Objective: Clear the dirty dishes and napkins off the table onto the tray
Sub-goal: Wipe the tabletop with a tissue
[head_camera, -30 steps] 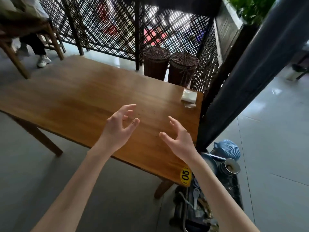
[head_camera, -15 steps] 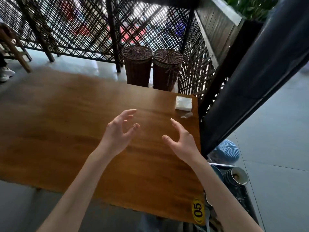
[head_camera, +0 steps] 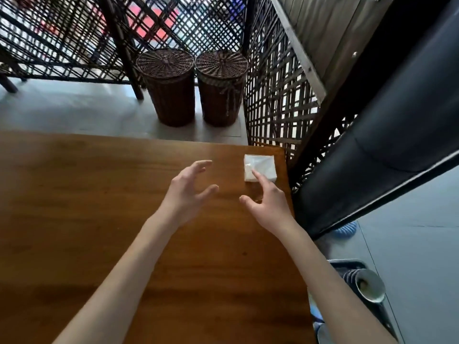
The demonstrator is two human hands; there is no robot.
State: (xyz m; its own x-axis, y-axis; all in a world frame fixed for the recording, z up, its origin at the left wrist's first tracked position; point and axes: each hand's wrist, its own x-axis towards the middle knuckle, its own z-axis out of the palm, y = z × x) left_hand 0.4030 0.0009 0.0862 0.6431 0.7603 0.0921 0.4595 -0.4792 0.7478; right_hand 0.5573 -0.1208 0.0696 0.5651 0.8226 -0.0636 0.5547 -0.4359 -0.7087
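Wooden tabletop (head_camera: 99,219) with one task item on it: a white napkin pack (head_camera: 260,167) at the far right corner, beside the lattice screen (head_camera: 273,100). Right hand (head_camera: 269,204), fingers spread and holding nothing, hovers just short of the pack, index finger over its near edge, apparently reaching to grasp. Left hand (head_camera: 185,192), likewise spread and empty, hangs left of the pack. The tray (head_camera: 347,264), already holding dishes, lies on the floor well to the near right of the pack.

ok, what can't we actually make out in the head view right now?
- Tray: mostly hidden by the table edge and right forearm; its contents beyond one cup unreadable.
- Napkin pack: whether the right hand fingertip touches it is unclear.
- Blue item on the floor: mostly hidden behind the dark post.
- Near table edge: cut off by the frame.
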